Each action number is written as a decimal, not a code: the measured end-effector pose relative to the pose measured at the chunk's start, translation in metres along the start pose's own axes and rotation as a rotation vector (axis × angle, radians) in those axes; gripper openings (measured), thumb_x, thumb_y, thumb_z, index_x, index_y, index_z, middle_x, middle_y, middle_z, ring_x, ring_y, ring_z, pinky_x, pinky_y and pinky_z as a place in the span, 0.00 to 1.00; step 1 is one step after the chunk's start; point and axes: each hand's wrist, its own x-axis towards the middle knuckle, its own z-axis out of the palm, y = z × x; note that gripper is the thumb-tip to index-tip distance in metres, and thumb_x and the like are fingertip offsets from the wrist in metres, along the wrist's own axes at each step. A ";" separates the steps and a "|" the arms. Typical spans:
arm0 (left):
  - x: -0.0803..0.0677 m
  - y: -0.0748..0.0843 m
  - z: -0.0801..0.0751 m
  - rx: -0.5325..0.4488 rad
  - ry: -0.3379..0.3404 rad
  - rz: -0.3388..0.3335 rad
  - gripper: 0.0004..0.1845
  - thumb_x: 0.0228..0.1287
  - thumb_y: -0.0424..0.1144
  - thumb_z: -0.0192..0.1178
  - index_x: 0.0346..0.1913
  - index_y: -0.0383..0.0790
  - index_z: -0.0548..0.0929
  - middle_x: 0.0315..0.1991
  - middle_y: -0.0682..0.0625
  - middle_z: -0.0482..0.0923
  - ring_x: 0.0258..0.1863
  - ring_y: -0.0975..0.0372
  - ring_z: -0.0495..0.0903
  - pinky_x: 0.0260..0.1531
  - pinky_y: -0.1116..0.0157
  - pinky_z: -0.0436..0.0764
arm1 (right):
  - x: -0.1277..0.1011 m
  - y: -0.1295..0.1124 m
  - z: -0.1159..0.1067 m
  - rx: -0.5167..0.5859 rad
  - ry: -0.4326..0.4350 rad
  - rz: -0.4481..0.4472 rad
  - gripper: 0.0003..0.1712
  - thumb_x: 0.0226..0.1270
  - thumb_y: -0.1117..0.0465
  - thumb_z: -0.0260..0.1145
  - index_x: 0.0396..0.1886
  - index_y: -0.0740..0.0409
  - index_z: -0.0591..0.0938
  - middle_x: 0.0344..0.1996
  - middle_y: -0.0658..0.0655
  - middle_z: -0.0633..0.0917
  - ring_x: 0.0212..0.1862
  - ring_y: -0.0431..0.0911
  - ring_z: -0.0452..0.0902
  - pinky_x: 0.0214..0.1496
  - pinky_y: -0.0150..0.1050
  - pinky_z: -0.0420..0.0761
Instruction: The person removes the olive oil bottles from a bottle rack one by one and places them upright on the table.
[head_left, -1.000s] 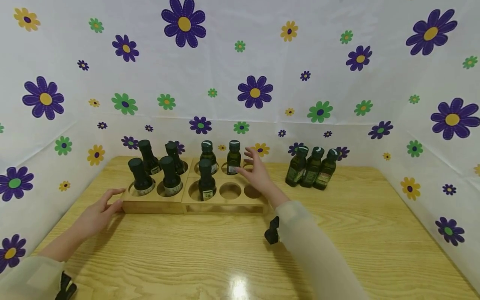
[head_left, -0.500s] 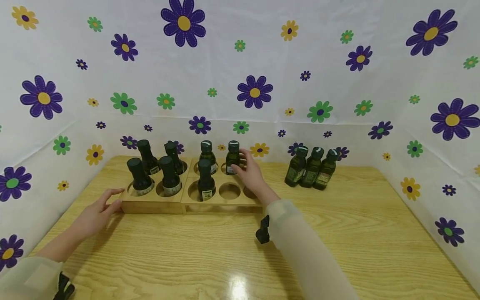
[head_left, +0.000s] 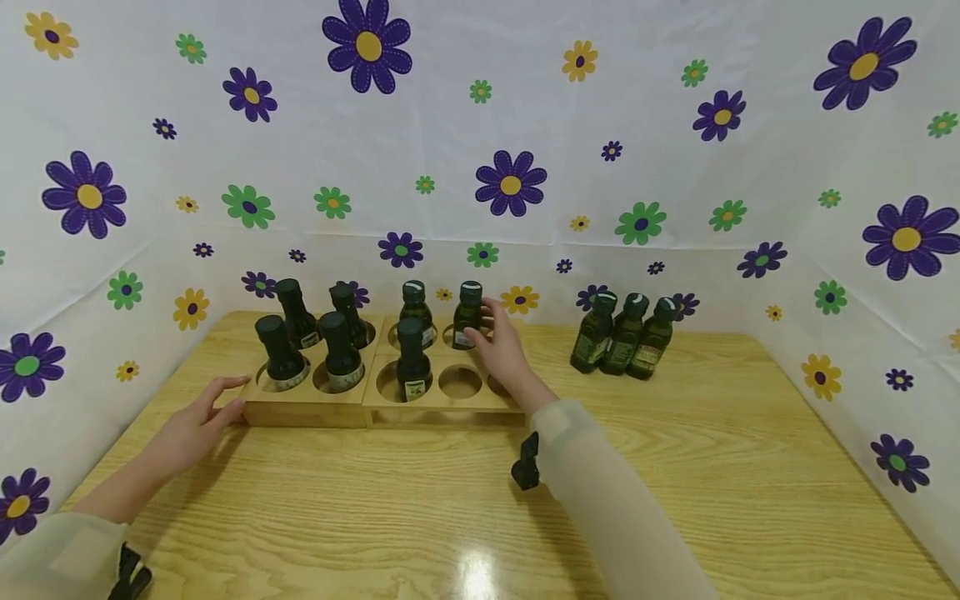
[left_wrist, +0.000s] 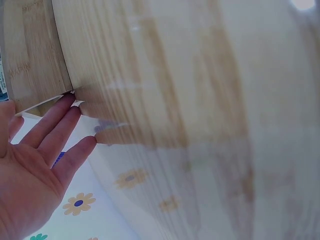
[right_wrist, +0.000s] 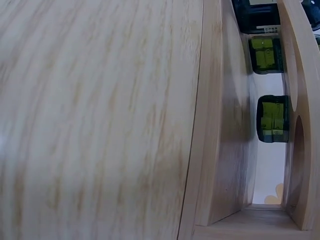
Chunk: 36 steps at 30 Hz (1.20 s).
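the right hand (head_left: 504,354) is out of sight in the right wrist view, which shows only blurred table (right_wrist: 100,120), the rack's side wall and two bottle bottoms with yellow-green labels through the rack's open side. from the head view the hand covers the rack's two holes at 3 o'clock, so whether they are filled cannot be told. its fingers curl round the back bottle (head_left: 467,315), thumb on the label side; how firmly they grip is hard to make out.

the left wrist view is mostly smeared wood grain. the left hand (left_wrist: 30,165) is cut off at the frame's 9 o'clock edge, fingers straight and spread, fingertips (left_wrist: 70,102) touching the corner of the left rack (left_wrist: 30,55). in the head view that hand (head_left: 191,425) lies flat on the table at the rack's 7 o'clock corner, holding nothing.

the left rack (head_left: 307,400) holds four dark bottles, one per hole, all upright. the right rack (head_left: 442,402), touching it at 3 o'clock, holds three upright bottles: two in the back row, one in the front row at 9 o'clock, with a bare hole (head_left: 460,382) just beside it. the held bottle stands in the back row's middle hole.

three more bottles (head_left: 625,335) stand close together on the table at 3 o'clock of the racks, well apart from them, near the flowered cloth (head_left: 480,125).
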 end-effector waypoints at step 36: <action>0.000 -0.001 0.001 -0.008 -0.004 -0.005 0.29 0.80 0.52 0.36 0.73 0.37 0.56 0.55 0.24 0.73 0.54 0.29 0.70 0.44 0.36 0.69 | -0.019 -0.047 -0.105 -0.068 -0.013 -0.118 0.33 0.73 0.65 0.60 0.72 0.64 0.57 0.65 0.67 0.67 0.64 0.57 0.68 0.59 0.50 0.72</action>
